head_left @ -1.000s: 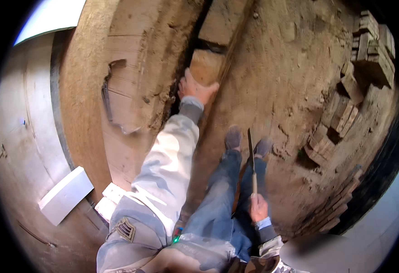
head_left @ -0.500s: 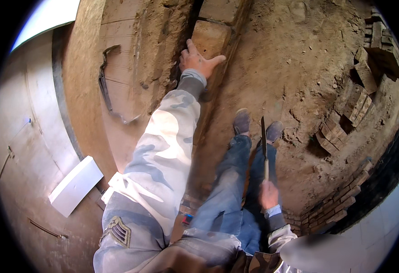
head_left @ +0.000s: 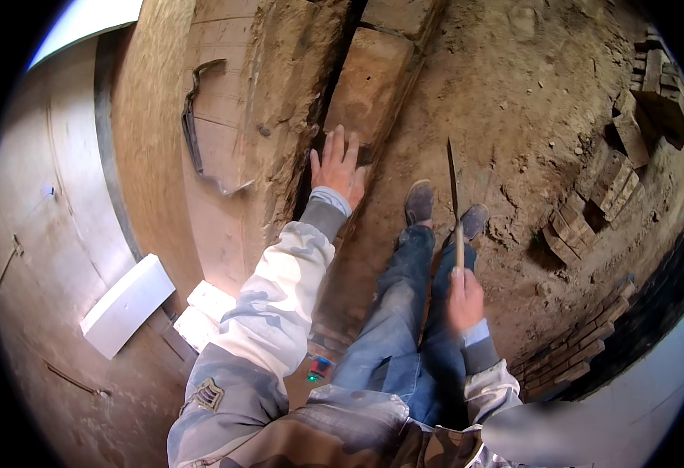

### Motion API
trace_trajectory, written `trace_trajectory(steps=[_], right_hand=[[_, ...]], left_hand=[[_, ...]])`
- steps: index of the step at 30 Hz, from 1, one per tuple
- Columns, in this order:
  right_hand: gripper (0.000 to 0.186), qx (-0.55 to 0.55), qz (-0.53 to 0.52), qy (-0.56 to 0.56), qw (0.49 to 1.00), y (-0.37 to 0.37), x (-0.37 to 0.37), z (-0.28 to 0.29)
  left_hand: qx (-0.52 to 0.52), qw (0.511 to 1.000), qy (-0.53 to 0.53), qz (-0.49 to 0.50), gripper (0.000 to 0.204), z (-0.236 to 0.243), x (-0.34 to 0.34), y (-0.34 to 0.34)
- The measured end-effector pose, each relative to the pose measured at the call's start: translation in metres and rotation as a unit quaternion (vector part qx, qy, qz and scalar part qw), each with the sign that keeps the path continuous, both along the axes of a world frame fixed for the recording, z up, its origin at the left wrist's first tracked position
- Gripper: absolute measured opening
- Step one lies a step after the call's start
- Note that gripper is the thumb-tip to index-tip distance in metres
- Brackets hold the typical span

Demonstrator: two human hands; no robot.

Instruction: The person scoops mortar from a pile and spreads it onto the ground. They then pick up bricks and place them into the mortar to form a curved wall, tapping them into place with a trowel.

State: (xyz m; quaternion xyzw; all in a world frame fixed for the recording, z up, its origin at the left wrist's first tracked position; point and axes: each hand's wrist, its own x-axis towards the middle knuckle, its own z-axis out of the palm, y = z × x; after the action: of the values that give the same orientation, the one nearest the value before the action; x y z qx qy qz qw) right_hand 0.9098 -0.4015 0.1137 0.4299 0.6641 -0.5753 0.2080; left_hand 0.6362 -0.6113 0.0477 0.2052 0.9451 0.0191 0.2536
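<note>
My left hand (head_left: 339, 168) lies palm down with fingers stretched forward. Its fingertips are at the near end of a brown brick (head_left: 367, 84) in a low course; what lies under the palm is hidden. A second brick (head_left: 398, 14) follows in line beyond it. My right hand (head_left: 464, 299), closed around a pale wooden handle, holds a trowel (head_left: 452, 181) in front of my right leg. Its dark blade shows edge-on and points away from me.
Left of the course runs a rough earthen ledge (head_left: 279, 93) with a dark strip (head_left: 190, 125) on the board beside it. A white block (head_left: 128, 306) stands at the left. Loose bricks (head_left: 569, 232) lie on the dirt at the right, with stacked bricks (head_left: 572, 351) nearer me.
My left hand has drawn back toward me along the course, uncovering more of the brick, and its fingers lie closer together. The right hand and trowel have shifted slightly forward.
</note>
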Motion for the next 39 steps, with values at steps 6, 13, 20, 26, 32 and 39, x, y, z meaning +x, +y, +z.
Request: trace_trajectory(steps=[6,13,20,26,32,39], right_hand=[[0.023,0.01,0.061,0.169,0.984,-0.019,-0.119,0.033],[0.022,0.018,0.074,0.138,0.988,-0.049,-0.137,-0.002],[0.029,0.089,0.056,0.199,0.974,-0.033,-0.176,-0.016],[0.033,0.104,0.071,0.14,0.982,-0.03,-0.183,-0.012],[0.032,0.114,0.083,0.139,0.98,-0.03,-0.178,-0.029],[0.033,0.045,0.07,0.153,0.985,-0.043,-0.153,-0.047]], left_hand=[[-0.017,0.999,-0.037,-0.008,0.08,0.0,0.002,-0.002],[0.017,1.0,0.002,-0.008,0.076,0.001,-0.001,-0.001],[0.037,0.999,-0.003,-0.027,0.077,-0.003,-0.004,-0.012],[-0.005,0.999,0.009,-0.046,0.08,-0.001,-0.003,-0.01],[0.009,0.998,0.026,-0.054,0.08,-0.003,-0.006,-0.007],[0.079,0.996,0.007,-0.031,0.072,0.0,-0.009,-0.009]])
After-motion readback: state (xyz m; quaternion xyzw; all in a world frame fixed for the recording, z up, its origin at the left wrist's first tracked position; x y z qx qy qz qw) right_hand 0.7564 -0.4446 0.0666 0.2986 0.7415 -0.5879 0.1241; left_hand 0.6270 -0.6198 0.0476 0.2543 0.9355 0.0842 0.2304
